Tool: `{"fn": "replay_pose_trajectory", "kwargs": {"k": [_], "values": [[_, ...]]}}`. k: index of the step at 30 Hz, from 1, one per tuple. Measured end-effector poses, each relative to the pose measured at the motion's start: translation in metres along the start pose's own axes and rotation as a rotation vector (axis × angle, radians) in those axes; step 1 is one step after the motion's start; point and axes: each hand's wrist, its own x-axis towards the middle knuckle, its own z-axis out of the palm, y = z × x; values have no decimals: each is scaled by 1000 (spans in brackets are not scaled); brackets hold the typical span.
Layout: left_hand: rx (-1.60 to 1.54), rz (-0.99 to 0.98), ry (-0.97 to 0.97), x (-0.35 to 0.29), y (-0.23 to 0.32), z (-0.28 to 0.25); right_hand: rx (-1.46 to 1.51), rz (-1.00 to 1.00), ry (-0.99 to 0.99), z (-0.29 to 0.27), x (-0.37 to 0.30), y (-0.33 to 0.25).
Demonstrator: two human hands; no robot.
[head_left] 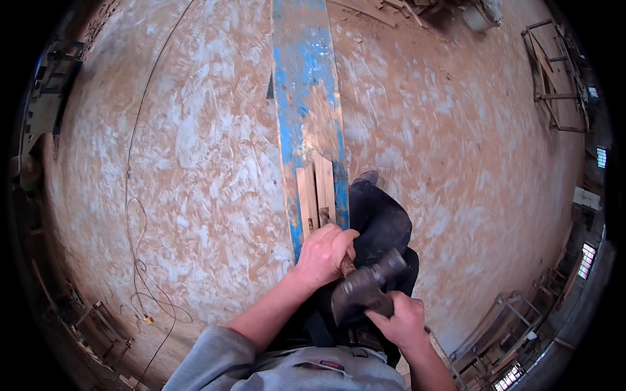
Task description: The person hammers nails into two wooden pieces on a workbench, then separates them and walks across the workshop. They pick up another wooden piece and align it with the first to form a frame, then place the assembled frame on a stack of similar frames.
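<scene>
My left hand (326, 251) is closed around a brown, worn chisel (349, 266) that slants down to the wood. Its tip end meets the right one of two pale wood pieces (325, 179), near a small dark slot. The left wood piece (306, 192) lies alongside and has a similar slot. In my right hand (403, 317) is a hammer (365, 288) with a heavy dark metal head. The head is beside the chisel's upper end; whether they touch I cannot tell. Much of the hammer's handle is hidden by my hand.
Both pieces rest on a long, narrow bench (306, 78) with worn blue paint. A thin cable (134, 140) runs across the dusty floor at left. Wooden frames (554, 78) stand at far right, and a pale bucket (479, 18) is at the back.
</scene>
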Motion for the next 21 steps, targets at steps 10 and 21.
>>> {"fn": "replay_pose_trajectory", "kwargs": {"k": [10,21], "values": [[-30,-34,10,-1,4,-4,-30,17,-3,-5,-2,2],[21,-6,-11,-5,7,-2,78,4,11,-5,-22,6]]}}
